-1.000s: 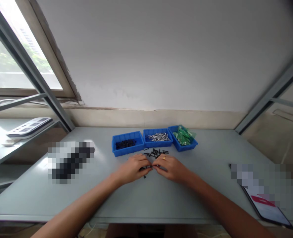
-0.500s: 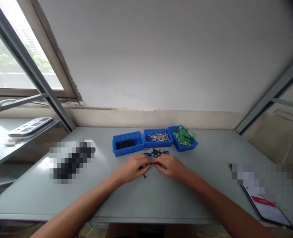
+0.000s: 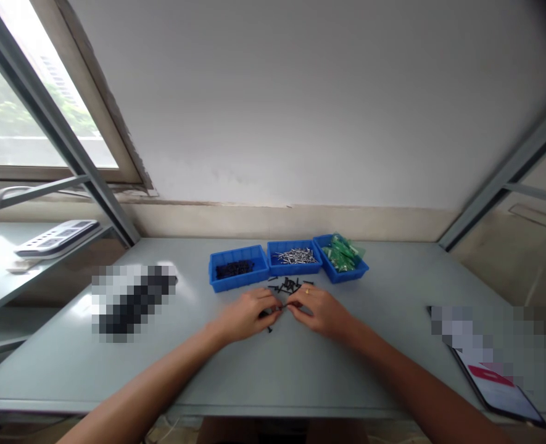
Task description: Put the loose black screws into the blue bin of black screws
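My left hand and my right hand meet fingertip to fingertip just above the table. Pinched between them is a small, thin dark piece that looks like a black screw; the fingers cover most of it. Another black screw pokes out below my left fingers; whether that hand grips it or it lies on the table is unclear. Right behind the fingers lies a loose pile of black screws. A ring sits on a finger of my right hand.
Behind the pile stand three blue bins: one with black screws, one with silver pin-like pieces, one with green plastic bags. A blurred dark object lies left, a phone-like device right, a power strip on the side shelf.
My right fingers have shifted slightly at the pinch, showing a little more of the dark piece. My left hand and the bins stay nearly where they were.
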A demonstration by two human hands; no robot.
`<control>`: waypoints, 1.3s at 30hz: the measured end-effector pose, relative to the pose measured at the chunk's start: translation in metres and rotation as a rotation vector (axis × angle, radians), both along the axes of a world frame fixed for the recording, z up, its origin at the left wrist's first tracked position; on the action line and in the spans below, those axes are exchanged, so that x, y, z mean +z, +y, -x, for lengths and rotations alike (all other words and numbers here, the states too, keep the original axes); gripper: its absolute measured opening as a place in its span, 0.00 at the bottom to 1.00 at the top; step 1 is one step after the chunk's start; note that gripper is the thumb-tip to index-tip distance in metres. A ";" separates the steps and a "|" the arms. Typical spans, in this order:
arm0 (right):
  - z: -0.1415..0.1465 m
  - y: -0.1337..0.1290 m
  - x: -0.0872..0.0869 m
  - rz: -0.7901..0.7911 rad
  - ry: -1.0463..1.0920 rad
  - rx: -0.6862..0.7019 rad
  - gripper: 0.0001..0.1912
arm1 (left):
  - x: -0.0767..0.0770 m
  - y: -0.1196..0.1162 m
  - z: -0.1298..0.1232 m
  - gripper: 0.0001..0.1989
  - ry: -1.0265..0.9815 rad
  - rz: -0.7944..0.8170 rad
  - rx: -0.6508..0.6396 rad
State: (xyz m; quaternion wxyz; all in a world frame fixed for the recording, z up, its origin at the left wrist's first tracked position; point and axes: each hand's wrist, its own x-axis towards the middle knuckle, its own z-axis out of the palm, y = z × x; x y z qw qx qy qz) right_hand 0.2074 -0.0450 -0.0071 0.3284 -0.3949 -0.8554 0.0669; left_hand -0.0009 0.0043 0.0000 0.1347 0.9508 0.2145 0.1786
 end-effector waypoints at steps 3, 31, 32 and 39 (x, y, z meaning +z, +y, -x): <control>0.006 -0.003 -0.004 -0.029 0.010 0.044 0.06 | -0.001 -0.001 -0.001 0.07 0.011 0.037 -0.030; 0.000 0.003 -0.010 0.198 -0.165 0.028 0.06 | 0.005 -0.003 0.001 0.11 -0.072 -0.102 -0.043; -0.001 0.003 -0.008 0.189 -0.142 0.025 0.05 | 0.006 -0.003 0.002 0.10 -0.070 -0.082 -0.032; -0.007 -0.001 0.007 0.098 -0.058 0.032 0.06 | 0.009 -0.002 0.002 0.06 -0.007 -0.057 -0.026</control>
